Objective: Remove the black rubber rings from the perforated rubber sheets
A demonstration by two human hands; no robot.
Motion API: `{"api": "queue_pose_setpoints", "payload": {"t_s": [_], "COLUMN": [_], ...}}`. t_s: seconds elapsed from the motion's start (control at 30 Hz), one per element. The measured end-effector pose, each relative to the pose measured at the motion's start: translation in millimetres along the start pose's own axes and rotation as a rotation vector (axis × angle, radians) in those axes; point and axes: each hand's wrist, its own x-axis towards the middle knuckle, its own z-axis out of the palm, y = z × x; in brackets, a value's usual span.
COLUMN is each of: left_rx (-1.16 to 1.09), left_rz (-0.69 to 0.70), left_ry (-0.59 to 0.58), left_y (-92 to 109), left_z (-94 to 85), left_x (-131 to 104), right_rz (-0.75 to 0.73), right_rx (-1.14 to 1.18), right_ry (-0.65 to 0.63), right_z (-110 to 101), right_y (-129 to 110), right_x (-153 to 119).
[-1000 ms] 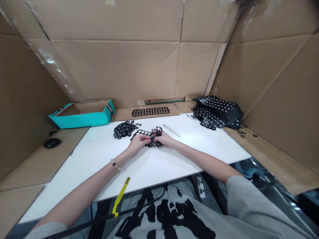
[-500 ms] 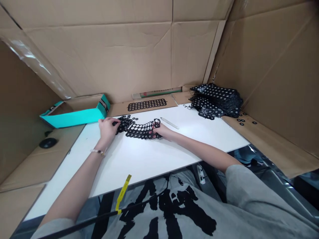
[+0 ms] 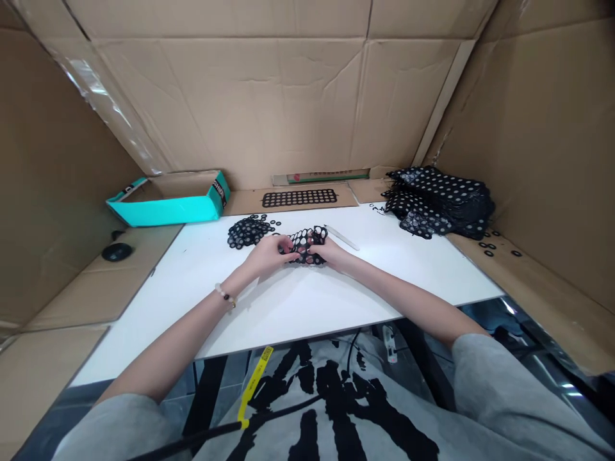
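A flexible black sheet with rows of round holes is held between my two hands over the white board. My left hand grips its left end, the thumb and fingers closed on it. At the curled right end, my right hand has its fingers closed on the same sheet. Left of the hands lies a heap of small black rings, with a few loose ones at its right edge. Just beyond my right hand is a slim white pen-like tool. My fingers hide parts of the sheet.
A turquoise open box stands at the back left, near a round black object. A flat perforated black sheet lies at the back on cardboard. Stacked perforated sheets and loose rings are at the right. Cardboard walls surround the board.
My left hand has moved right, from the ring heap to the left end of the perforated sheet, and closed on it. My right hand keeps hold of the sheet. The camera view has shifted slightly.
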Motion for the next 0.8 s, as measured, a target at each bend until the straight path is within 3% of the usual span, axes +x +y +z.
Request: {"api": "queue_pose_setpoints", "payload": {"t_s": [0.13, 0.27, 0.4, 0.57, 0.7, 0.8], "left_rx": [-0.167, -0.158, -0.177, -0.408, -0.436, -0.399], "left_rz": [-0.087, -0.067, -0.059, -0.124, -0.165, -0.205], "left_ry": [-0.052, -0.048, -0.084, -0.189, -0.111, -0.015], "left_y": [-13.2, -19.2, -20.8, -30.2, -32.4, -36.7], "left_z": [6.5, 11.5, 8.3, 5.7, 13.2, 9.1], "left_x": [2.8, 2.4, 1.8, 3.8, 5.4, 9.7], "right_rz": [-0.001, -0.006, -0.007, -0.05, -0.036, 0.009], "right_rx": [-0.053, -0.077, -0.08, -0.057, -0.09, -0.089], "right_ry": [0.036, 0.024, 0.034, 0.005, -0.019, -0.005], "right_z": [2.1, 3.3, 4.4, 2.2, 0.0, 1.7], "right_y": [3.0, 5.2, 5.9, 9.3, 10.0, 9.3], "right_x": [-0.7, -0.3, -2.0, -1.3, 1.3, 1.8]}}
